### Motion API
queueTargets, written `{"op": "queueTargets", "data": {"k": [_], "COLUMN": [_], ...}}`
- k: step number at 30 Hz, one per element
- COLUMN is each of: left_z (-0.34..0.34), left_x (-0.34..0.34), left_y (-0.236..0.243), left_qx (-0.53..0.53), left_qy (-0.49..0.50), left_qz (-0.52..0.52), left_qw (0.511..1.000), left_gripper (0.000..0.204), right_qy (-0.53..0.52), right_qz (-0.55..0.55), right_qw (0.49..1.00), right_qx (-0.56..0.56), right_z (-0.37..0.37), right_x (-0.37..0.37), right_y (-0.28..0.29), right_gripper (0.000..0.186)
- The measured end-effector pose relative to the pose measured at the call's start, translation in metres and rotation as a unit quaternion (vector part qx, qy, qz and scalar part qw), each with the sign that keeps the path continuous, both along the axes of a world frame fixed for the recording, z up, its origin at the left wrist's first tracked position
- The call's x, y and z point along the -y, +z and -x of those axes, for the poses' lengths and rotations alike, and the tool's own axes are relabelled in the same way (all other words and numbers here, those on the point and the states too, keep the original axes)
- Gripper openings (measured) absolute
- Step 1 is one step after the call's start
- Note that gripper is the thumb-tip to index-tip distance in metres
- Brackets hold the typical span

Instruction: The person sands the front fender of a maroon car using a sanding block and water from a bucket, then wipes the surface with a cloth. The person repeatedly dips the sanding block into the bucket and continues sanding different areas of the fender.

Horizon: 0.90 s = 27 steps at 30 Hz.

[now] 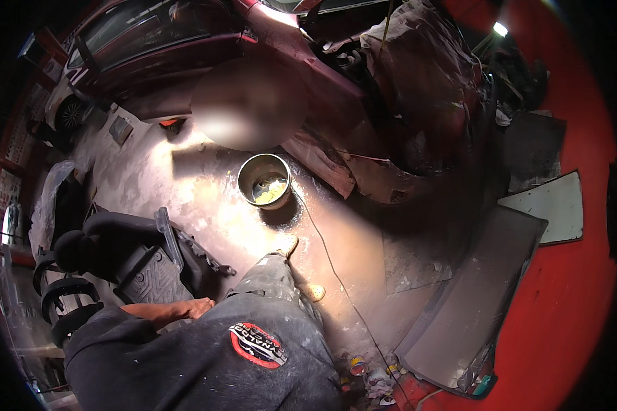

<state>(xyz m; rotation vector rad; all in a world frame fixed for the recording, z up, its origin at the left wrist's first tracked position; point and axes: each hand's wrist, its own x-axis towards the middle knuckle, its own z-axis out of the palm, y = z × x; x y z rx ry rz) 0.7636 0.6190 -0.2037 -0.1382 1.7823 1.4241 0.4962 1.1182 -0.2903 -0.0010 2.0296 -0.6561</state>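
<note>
My left hand [197, 308] hangs low beside my body, fingers curled, just in front of my dark, dusty shirt [185, 356]. Whether anything sits inside those fingers is too hidden to tell. A dark plastic seat or liner piece [151, 274] lies on the floor just beyond it. My right hand is out of view. A round bucket [264, 166] stands on the floor ahead of my shoe [286, 243], holding murky liquid and a yellowish-green lump [271, 190]. A cord [336, 274] runs over the floor past the bucket.
A maroon car [137, 48] stands across the top, partly masked with dusty sheeting [411, 82]; a blurred patch covers part of it. A grey panel [469, 294] and white piece [548, 205] lie rightward by the red floor [562, 301]. Small cans [360, 366] sit near my feet.
</note>
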Motion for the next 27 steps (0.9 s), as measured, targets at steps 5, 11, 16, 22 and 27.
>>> {"op": "queueTargets", "data": {"k": [5, 11, 16, 22, 27], "left_z": [0.01, 0.061, 0.12, 0.233, 0.236], "left_x": [0.009, 0.041, 0.068, 0.029, -0.016], "left_y": [0.041, 0.041, 0.021, -0.025, -0.052], "left_qx": [0.003, -0.016, 0.192, -0.01, -0.178], "left_qy": [-0.054, -0.205, -0.171, 0.023, -0.271], "left_qz": [0.074, -0.023, -0.13, 0.187, 0.377], "left_qw": [0.996, 0.978, 0.958, 0.982, 0.868], "left_gripper": [0.036, 0.033, 0.028, 0.032, 0.027], "right_qy": [-0.021, -0.057, -0.11, -0.187, -0.295], "right_qz": [0.005, 0.003, 0.017, 0.031, 0.023], "right_qw": [1.0, 0.997, 0.99, 0.971, 0.933], "right_qx": [0.018, 0.045, 0.091, 0.149, 0.204], "right_z": [-0.021, -0.049, -0.068, -0.073, -0.071], "right_x": [-0.009, -0.013, 0.0, 0.036, 0.081], "right_y": [0.01, 0.027, 0.04, 0.054, 0.089], "right_gripper": [0.042, 0.043, 0.044, 0.045, 0.046]}}
